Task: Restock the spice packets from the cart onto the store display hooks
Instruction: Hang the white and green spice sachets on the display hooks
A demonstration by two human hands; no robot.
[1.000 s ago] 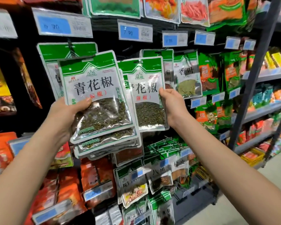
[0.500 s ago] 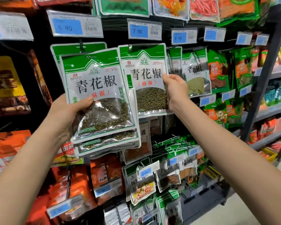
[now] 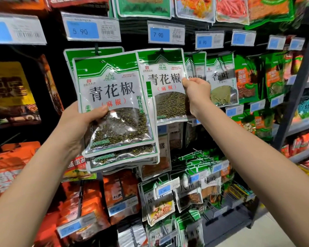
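Your left hand grips a stack of spice packets low on its left side. The thumb lies across the front pkt; the other fingers are hidden behind the stack. Lower edges fan out, so there are at least 3 pkts, exact count unclear. The front label reads 青花椒 (麻椒), w/ 四代传承 down the right edge; the small print under the mountain logo is too fine to read. Through the clear window you see dark green peppercorns.

Your right hand, a bit farther out, pinches the right edge of a single packet w/ the same 青花椒 label, fingers curled round it. Its left side is tucked behind the stack. Its top edge sits at the display hook; can't tell if the hole is on the hook.

Above that hook is a price tag reading 7 90. To the left a second tag reads 5 90, over another green pkt mostly covered by the stack. Right of your hand hangs a 香叶 packet. The tags farther right are blurred. The orange packs at lower left are smeared and unreadable.
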